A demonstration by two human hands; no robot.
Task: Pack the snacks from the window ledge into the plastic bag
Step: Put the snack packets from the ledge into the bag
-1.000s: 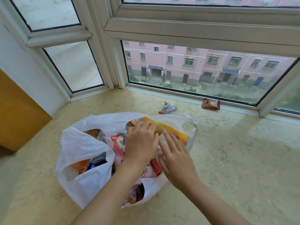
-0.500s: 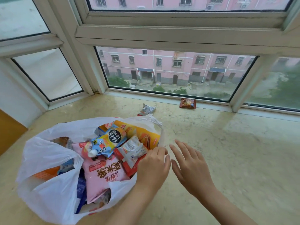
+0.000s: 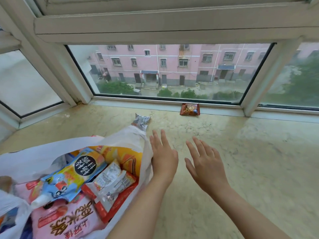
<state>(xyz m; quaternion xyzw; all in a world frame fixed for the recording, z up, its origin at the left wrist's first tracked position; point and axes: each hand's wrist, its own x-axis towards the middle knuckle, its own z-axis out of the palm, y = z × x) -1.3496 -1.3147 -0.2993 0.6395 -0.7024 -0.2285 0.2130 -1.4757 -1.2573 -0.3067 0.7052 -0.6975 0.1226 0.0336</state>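
Observation:
A white plastic bag (image 3: 43, 152) lies open at the lower left, full of several snack packets. My left hand (image 3: 164, 156) has straight fingers, its thumb side against the bag's right wall. My right hand (image 3: 205, 163) hovers beside it above the ledge, fingers spread, holding nothing. A small silver packet (image 3: 141, 121) lies on the marble ledge (image 3: 241, 152) just beyond the bag's far corner. A brown cookie packet (image 3: 189, 109) leans against the window frame further back.
The window frame (image 3: 172, 102) borders the ledge's far side, with glass panes behind. An angled side window (image 3: 25, 83) closes the left. Bare marble stretches to the right of my hands.
Both hands left the bag and moved forward over the ledge, towards the two loose packets. The view shifted right, so the bag now sits lower left.

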